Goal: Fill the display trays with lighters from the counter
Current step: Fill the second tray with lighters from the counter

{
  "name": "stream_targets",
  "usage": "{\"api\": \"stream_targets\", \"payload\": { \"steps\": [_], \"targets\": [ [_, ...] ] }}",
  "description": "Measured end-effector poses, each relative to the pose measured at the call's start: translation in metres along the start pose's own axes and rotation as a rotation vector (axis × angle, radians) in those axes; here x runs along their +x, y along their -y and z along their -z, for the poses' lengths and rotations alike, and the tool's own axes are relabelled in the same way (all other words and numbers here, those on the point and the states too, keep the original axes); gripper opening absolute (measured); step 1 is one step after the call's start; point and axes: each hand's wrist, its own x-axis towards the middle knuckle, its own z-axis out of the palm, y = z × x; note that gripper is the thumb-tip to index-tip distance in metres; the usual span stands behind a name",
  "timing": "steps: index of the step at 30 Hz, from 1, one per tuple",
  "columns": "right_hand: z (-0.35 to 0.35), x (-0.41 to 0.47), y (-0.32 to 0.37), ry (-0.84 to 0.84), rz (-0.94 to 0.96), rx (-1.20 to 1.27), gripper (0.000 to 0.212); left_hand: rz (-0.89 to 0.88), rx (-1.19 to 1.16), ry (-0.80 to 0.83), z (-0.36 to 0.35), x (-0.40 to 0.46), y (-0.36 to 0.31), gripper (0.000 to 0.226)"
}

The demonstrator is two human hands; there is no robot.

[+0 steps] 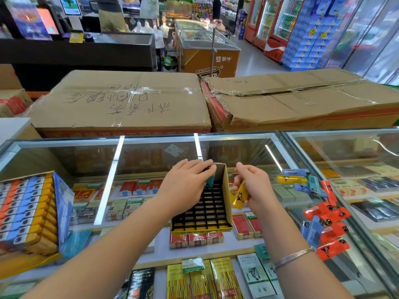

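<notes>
Lighters (323, 210) lie loose on counter (248, 242) right of both hands. Left hand (185, 184) pinches teal lighter (209, 180) over empty tray (203, 210); right hand (254, 186) grips yellow lighter (238, 196), print unreadable.

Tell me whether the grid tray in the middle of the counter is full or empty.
Nearly empty. The grid tray shows rows of dark open slots; only a teal lighter, held by the left hand, sits at its far corner.
</notes>
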Motion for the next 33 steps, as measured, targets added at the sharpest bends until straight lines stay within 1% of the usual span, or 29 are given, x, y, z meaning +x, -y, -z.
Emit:
{"api": "stream_targets", "payload": {
  "steps": [2, 4, 6, 7, 9, 11, 14, 15, 17, 19, 21, 22, 23, 25, 27, 28, 31, 33],
  "targets": [
    [0.001, -0.002, 0.002, -0.010, -0.018, 0.085, 0.024, 0.006, -0.005, 0.020, 0.000, -0.001, 0.000, 0.052],
    [0.001, -0.004, 0.005, -0.008, -0.005, 0.164, 0.031, 0.032, -0.050, -0.028, 0.003, -0.002, -0.005, 0.051],
    [-0.001, -0.006, 0.009, 0.017, 0.036, 0.222, 0.042, 0.061, -0.219, -0.151, 0.011, -0.002, -0.016, 0.042],
    [-0.003, -0.008, 0.011, 0.042, 0.054, 0.263, 0.048, 0.088, -0.333, -0.173, 0.015, -0.001, -0.024, 0.034],
    [-0.007, -0.011, 0.014, 0.112, 0.060, 0.400, 0.058, 0.148, -0.523, -0.095, 0.021, 0.004, -0.041, 0.025],
    [-0.012, -0.015, 0.018, 0.179, 0.059, 0.523, 0.059, 0.215, -0.666, -0.010, 0.023, 0.010, -0.052, 0.021],
    [-0.017, -0.018, 0.022, 0.214, 0.085, 0.562, 0.060, 0.282, -0.861, -0.025, 0.024, 0.014, -0.056, 0.020],
    [-0.017, -0.019, 0.022, 0.221, 0.101, 0.547, 0.061, 0.279, -0.894, -0.028, 0.024, 0.014, -0.056, 0.019],
    [-0.017, -0.021, 0.021, 0.266, 0.150, 0.474, 0.060, 0.255, -0.879, -0.027, 0.025, 0.013, -0.055, 0.021],
    [-0.018, -0.022, 0.020, 0.284, 0.194, 0.365, 0.058, 0.248, -0.843, -0.034, 0.027, 0.012, -0.052, 0.032],
    [-0.017, -0.021, 0.018, 0.214, 0.220, 0.254, 0.058, 0.266, -0.823, -0.055, 0.029, 0.010, -0.044, 0.041],
    [-0.016, -0.018, 0.018, 0.157, 0.221, 0.210, 0.057, 0.274, -0.811, -0.070, 0.031, 0.009, -0.039, 0.041],
    [-0.016, -0.016, 0.017, 0.108, 0.213, 0.177, 0.053, 0.282, -0.801, -0.087, 0.032, 0.007, -0.034, 0.039],
    [-0.014, -0.011, 0.014, 0.066, 0.188, 0.087, 0.039, 0.296, -0.774, -0.122, 0.035, 0.004, -0.022, 0.032],
    [-0.013, -0.006, 0.006, 0.090, 0.143, -0.036, 0.024, 0.321, -0.759, -0.141, 0.036, 0.001, -0.010, 0.024],
    [-0.012, -0.004, 0.001, 0.119, 0.116, -0.076, 0.021, 0.336, -0.766, -0.147, 0.037, 0.000, -0.005, 0.021],
    [-0.016, -0.002, -0.008, 0.190, 0.067, -0.105, 0.029, 0.358, -0.774, -0.182, 0.037, -0.003, 0.005, 0.019],
    [-0.017, -0.003, -0.009, 0.182, 0.078, -0.118, 0.030, 0.354, -0.754, -0.194, 0.036, -0.004, 0.008, 0.022]
  ]
}}
